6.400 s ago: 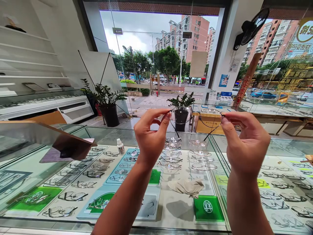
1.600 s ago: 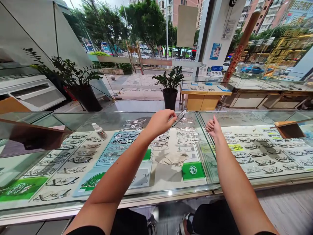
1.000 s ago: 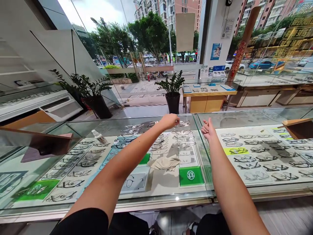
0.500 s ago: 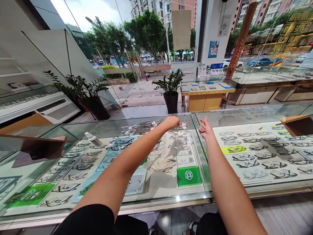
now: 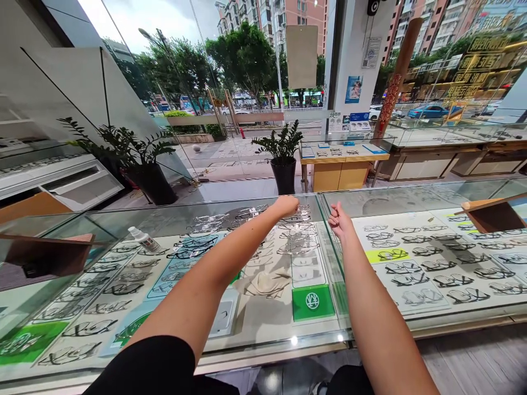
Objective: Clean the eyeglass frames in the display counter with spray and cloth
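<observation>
My left hand [image 5: 287, 206] is closed over the far part of the glass display case [image 5: 263, 346], near a row of clear eyeglasses [image 5: 302, 213]. Whatever its fingers may hold is too small to make out. To the right of the case's glass divider [image 5: 329, 236], my right hand [image 5: 339, 220] has its fingers curled, the thumb and index finger raised, and I see nothing clear in it. A crumpled beige cloth [image 5: 267, 283] lies nearer to me, beside a green card [image 5: 313, 303] with a white round logo.
A white spray bottle [image 5: 144, 240] stands on the left among rows of eyeglasses. Wooden-framed mirrors [image 5: 496, 213] rest at both sides. A potted plant [image 5: 284, 173] and a small wooden display table [image 5: 343, 170] stand beyond the case.
The whole view has shifted slightly, with the case and both arms a little further left in the picture. Both hands keep nearly the same pose and place.
</observation>
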A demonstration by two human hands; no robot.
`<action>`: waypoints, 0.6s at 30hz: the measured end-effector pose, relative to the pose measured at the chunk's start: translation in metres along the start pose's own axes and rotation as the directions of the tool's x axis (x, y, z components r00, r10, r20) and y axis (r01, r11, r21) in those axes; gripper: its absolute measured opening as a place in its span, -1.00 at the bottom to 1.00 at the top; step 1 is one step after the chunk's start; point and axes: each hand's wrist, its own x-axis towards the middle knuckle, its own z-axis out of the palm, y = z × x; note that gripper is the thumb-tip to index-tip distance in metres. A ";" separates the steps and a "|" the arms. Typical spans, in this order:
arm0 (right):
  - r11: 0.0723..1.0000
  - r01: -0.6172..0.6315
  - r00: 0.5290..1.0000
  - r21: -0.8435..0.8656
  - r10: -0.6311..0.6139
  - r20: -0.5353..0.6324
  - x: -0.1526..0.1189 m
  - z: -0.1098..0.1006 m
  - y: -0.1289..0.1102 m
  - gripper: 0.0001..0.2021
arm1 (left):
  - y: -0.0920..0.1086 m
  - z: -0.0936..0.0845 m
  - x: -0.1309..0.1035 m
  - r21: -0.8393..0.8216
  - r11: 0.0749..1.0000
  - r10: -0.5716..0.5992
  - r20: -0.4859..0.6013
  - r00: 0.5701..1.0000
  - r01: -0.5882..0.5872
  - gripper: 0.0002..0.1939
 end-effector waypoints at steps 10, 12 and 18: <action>1.000 -0.014 0.999 -0.006 0.013 -0.034 0.005 -0.003 0.004 -0.66 | 0.003 -0.029 -0.017 -0.056 0.998 0.001 -0.065 0.998 -0.005 -0.79; 1.000 -0.014 0.999 -0.013 0.014 -0.035 0.006 -0.004 0.005 -0.61 | 0.001 -0.040 -0.027 -0.107 0.994 0.003 -0.114 0.994 -0.015 -0.81; 0.999 0.028 1.000 -0.030 -0.029 -0.011 0.006 -0.010 0.007 -0.58 | -0.015 -0.059 -0.097 -0.373 0.926 -0.066 -0.316 0.947 -0.060 -0.68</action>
